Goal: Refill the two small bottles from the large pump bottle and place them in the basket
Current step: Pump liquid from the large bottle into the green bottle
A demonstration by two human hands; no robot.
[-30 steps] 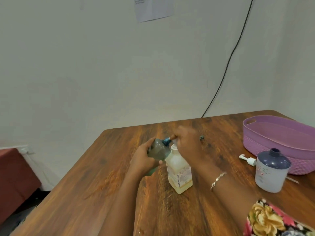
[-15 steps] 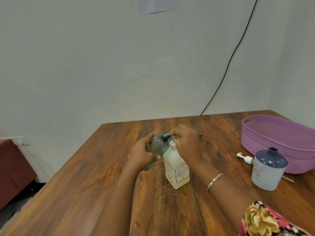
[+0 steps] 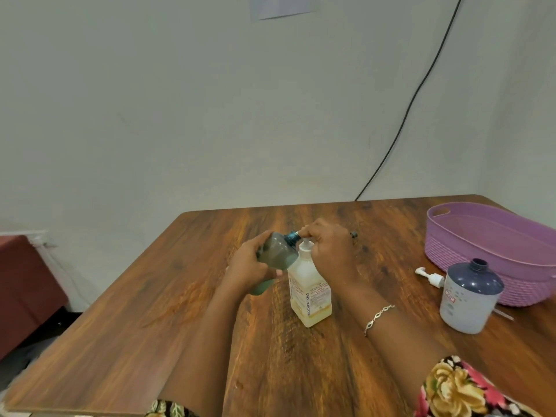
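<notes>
Wooden table [image 3: 120, 341] fills the lower frame; black cable [image 3: 412, 99] descends the pale wall [image 3: 150, 115] at upper right. Paper sheet [image 3: 282, 6], top centre; dark red furniture [image 3: 27, 284], left edge.

Brown wood-grain worktop [image 3: 186, 320], lilac woven-pattern basket [image 3: 469, 254], grey-green bottle [image 3: 275, 251], pale yellow pump bottle [image 3: 311, 293], white bottle [image 3: 466, 305] with navy top, floral sleeve [image 3: 457, 389]

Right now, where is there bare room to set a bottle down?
The table is bare left of the left hand and on the near side of the pump bottle. Right side crowded: basket, white bottle, loose pump.
</notes>
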